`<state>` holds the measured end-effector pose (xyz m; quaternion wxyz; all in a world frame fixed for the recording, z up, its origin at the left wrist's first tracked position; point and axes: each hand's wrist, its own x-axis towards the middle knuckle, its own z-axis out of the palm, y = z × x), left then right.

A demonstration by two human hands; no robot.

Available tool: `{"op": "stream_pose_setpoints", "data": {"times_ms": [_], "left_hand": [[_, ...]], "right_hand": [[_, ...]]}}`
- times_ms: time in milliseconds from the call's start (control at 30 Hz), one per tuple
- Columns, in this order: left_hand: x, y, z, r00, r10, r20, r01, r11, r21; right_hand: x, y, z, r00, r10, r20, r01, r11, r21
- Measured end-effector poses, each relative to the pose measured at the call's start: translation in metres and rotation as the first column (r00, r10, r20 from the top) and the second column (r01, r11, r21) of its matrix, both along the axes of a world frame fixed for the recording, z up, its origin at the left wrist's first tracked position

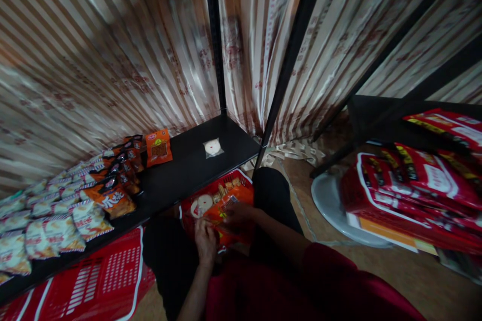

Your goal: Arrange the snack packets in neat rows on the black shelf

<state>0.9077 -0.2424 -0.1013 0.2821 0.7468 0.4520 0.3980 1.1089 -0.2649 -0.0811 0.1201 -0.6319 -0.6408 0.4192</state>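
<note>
Between my knees sits a red basket (245, 176) with a white rim, holding snack packets. An orange snack packet (241, 193) lies over its contents, under both of my hands. My left hand (206, 242) is closed with its fingers at the packet's near left edge. Curled over the packet's middle is my right hand (241, 213), its fingertips partly in shadow. Beside the orange packet, a round white item in clear wrapping (204, 204) shows in the basket, along with several small tan pieces (226, 189).
On a low black shelf (181, 165) lie rows of white snack bags (56, 233), dark orange bags (111, 196), one flat orange packet (158, 148) and a wrapped white disc (214, 147). Red baskets (141, 251) stand below. Right: a basket of red packets (425, 175) on a grey stool (331, 208); black posts (286, 70).
</note>
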Motion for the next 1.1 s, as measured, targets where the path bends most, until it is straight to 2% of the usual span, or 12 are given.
{"op": "stream_pose_setpoints", "data": {"times_ms": [100, 233, 400, 467, 533, 600, 667, 733, 867, 1100], "left_hand": [[-0.004, 0.004, 0.001, 0.993, 0.086, 0.078, -0.081, 0.994, -0.067], [-0.01, 0.009, 0.0, 0.981, 0.158, 0.109, -0.146, 0.984, -0.106], [-0.011, 0.009, -0.001, 0.952, 0.214, 0.217, -0.158, 0.955, -0.25], [-0.009, 0.008, 0.0, 0.942, 0.239, 0.235, -0.167, 0.942, -0.29], [-0.008, 0.007, 0.001, 0.94, 0.24, 0.244, -0.164, 0.941, -0.295], [-0.007, 0.007, 0.003, 0.942, 0.216, 0.256, -0.147, 0.954, -0.262], [-0.006, 0.007, 0.004, 0.946, 0.191, 0.262, -0.138, 0.968, -0.209], [-0.005, 0.006, 0.005, 0.949, 0.184, 0.257, -0.143, 0.975, -0.169], [-0.006, 0.005, 0.004, 0.955, 0.169, 0.243, -0.14, 0.981, -0.132], [-0.009, 0.004, 0.0, 0.991, 0.082, 0.106, -0.078, 0.996, -0.034]], "right_hand": [[-0.003, 0.001, 0.002, 0.998, -0.031, -0.062, 0.028, 0.998, -0.049], [-0.01, -0.002, -0.003, 0.979, -0.121, -0.165, 0.104, 0.988, -0.111], [-0.02, -0.016, -0.013, 0.903, -0.276, -0.328, 0.195, 0.946, -0.259], [-0.023, -0.021, -0.014, 0.781, -0.423, -0.46, 0.294, 0.898, -0.328], [-0.025, -0.023, -0.01, 0.542, -0.576, -0.612, 0.374, 0.817, -0.439], [-0.025, -0.025, -0.002, 0.297, -0.656, -0.694, 0.37, 0.749, -0.55], [-0.024, -0.026, 0.008, 0.184, -0.665, -0.723, 0.324, 0.736, -0.594], [-0.024, -0.029, 0.019, 0.126, -0.645, -0.753, 0.304, 0.748, -0.59], [-0.023, -0.033, 0.034, 0.093, -0.603, -0.792, 0.324, 0.77, -0.549], [-0.017, -0.037, 0.044, 0.152, -0.552, -0.82, 0.361, 0.803, -0.473]]}}
